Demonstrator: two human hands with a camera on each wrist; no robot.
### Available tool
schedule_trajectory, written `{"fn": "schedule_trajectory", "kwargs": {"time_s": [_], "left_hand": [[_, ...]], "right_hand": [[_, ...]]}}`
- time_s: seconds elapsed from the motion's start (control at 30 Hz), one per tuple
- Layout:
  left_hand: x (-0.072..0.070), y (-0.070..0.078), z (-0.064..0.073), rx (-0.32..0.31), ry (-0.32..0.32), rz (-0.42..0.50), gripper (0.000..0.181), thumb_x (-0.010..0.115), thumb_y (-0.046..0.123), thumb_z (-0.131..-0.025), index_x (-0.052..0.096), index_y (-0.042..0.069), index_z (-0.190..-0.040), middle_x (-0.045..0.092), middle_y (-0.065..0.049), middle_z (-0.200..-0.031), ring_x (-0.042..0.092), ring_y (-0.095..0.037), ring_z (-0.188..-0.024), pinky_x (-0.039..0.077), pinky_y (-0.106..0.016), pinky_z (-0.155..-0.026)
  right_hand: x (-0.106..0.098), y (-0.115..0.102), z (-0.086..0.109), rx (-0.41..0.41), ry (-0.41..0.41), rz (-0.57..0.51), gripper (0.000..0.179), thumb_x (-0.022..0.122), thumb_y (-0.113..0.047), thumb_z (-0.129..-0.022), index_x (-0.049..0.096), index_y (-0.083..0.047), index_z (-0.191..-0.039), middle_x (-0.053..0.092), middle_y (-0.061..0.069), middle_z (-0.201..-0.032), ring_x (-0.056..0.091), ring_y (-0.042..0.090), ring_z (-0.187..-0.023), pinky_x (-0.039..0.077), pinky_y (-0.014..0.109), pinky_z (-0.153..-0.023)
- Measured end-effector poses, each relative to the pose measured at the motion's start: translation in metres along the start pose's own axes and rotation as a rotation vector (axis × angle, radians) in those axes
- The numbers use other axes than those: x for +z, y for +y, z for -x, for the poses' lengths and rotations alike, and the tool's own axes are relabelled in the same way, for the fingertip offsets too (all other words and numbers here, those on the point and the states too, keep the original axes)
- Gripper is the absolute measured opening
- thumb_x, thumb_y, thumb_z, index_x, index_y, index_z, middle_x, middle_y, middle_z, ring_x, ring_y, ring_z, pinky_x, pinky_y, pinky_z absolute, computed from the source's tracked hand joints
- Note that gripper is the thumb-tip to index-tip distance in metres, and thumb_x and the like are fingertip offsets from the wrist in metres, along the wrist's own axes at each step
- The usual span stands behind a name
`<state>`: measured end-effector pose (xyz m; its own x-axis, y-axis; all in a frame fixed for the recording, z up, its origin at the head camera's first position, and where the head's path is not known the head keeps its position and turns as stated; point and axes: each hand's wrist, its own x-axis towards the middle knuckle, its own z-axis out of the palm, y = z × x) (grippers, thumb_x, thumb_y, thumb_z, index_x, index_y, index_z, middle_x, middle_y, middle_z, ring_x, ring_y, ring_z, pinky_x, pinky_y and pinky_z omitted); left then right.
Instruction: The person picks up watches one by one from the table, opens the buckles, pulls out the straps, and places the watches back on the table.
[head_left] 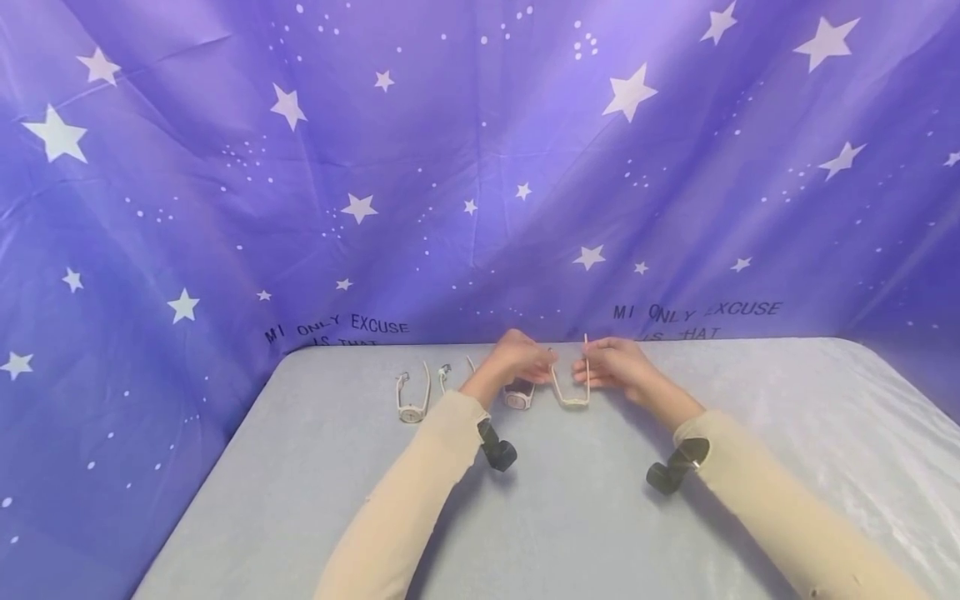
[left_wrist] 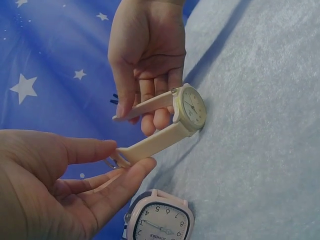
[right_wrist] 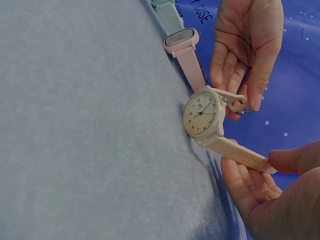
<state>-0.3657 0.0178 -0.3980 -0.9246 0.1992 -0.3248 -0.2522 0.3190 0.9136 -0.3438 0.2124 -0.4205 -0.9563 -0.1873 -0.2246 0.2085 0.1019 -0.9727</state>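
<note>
Cream watch [left_wrist: 189,109] stands on its edge on the grey table [head_left: 570,517], far middle, strap ends up and unbuckled; left hand [head_left: 516,360] pinches the buckle end between thumb and fingers; right hand [head_left: 617,365] pinches the plain strap end [right_wrist: 240,155] likewise; the two ends stay apart, so joining looks not yet done; pink watch [left_wrist: 159,220] lies just left; another watch [head_left: 411,402] farther left; starred blue cloth [head_left: 225,183] behind.
</note>
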Motion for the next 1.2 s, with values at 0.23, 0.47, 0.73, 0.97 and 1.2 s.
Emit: {"fn": "schedule_trajectory", "kwargs": {"time_s": [0.23, 0.47, 0.73, 0.97, 1.2], "left_hand": [[0.003, 0.002, -0.002, -0.011, 0.070, -0.061, 0.024, 0.074, 0.004, -0.089, 0.068, -0.011, -0.107, 0.075, -0.023, -0.095, 0.067, -0.017, -0.061, 0.064, -0.029, -0.071], [0.005, 0.003, -0.005, 0.011, 0.109, -0.101, 0.026, 0.075, 0.003, -0.087, 0.066, -0.013, -0.106, 0.074, -0.024, -0.092, 0.072, -0.023, -0.064, 0.064, -0.029, -0.067], [0.008, 0.008, -0.011, -0.031, 0.132, -0.184, 0.028, 0.075, 0.003, -0.086, 0.065, -0.011, -0.108, 0.076, -0.023, -0.088, 0.078, -0.031, -0.081, 0.064, -0.030, -0.067], [0.007, 0.010, -0.010, -0.057, 0.145, -0.214, 0.032, 0.073, -0.002, -0.084, 0.063, -0.012, -0.113, 0.076, -0.022, -0.084, 0.078, -0.031, -0.079, 0.064, -0.031, -0.067], [0.007, 0.010, -0.017, -0.070, 0.163, -0.253, 0.024, 0.074, 0.000, -0.084, 0.067, -0.010, -0.105, 0.076, -0.018, -0.077, 0.078, -0.028, -0.074, 0.063, -0.030, -0.065]], "right_hand": [[0.003, 0.004, -0.008, -0.024, 0.026, 0.030, 0.046, 0.048, -0.007, -0.105, 0.035, 0.021, -0.139, 0.076, 0.002, -0.088, 0.074, 0.009, -0.076, 0.063, 0.027, -0.075], [0.007, 0.007, -0.015, -0.031, 0.087, 0.053, 0.045, 0.050, -0.007, -0.104, 0.039, 0.022, -0.136, 0.074, 0.000, -0.085, 0.072, 0.005, -0.072, 0.063, 0.025, -0.072], [0.006, 0.007, -0.018, -0.008, 0.126, 0.048, 0.046, 0.053, -0.006, -0.103, 0.042, 0.023, -0.137, 0.071, 0.002, -0.084, 0.068, 0.005, -0.069, 0.062, 0.022, -0.070], [0.008, 0.006, -0.019, 0.015, 0.197, 0.170, 0.042, 0.057, -0.007, -0.101, 0.050, 0.021, -0.131, 0.072, 0.012, -0.095, 0.064, 0.007, -0.068, 0.060, 0.021, -0.066], [0.007, 0.006, -0.024, 0.044, 0.208, 0.218, 0.042, 0.059, -0.008, -0.099, 0.052, 0.020, -0.130, 0.071, 0.013, -0.097, 0.063, 0.009, -0.070, 0.060, 0.021, -0.068]]}}
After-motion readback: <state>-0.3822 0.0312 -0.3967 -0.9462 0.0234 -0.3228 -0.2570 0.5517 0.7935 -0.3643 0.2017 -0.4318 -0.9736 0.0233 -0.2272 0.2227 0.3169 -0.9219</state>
